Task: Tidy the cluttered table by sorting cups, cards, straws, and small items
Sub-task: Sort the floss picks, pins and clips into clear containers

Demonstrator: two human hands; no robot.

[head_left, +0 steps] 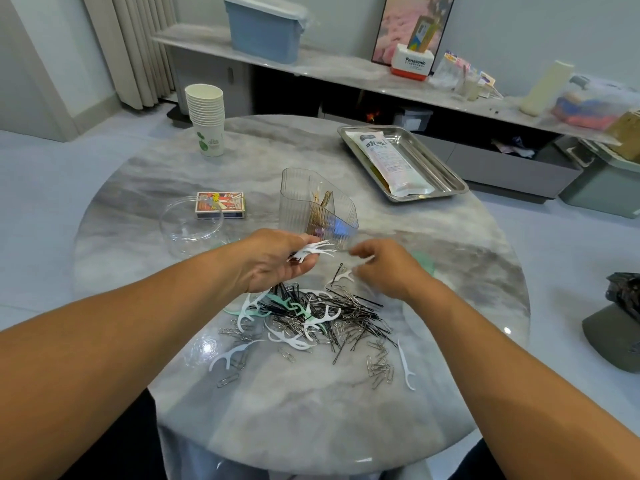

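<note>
Floss picks, a small white bunch, sat pinched in the left hand just above the mixed pile; the right hand beside it looked loosely curled, grip unclear. Beyond the pile, paper cups stood stacked, but most paper clips and hairpins remained unsorted

Bare tabletop lies open near the front edge; the clip pile sits mid-table, with the clear holder standing just behind it.

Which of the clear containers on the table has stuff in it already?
The tall ribbed holder beyond the hands, holding brownish pieces. The low round container beside the card box looks empty.
</note>
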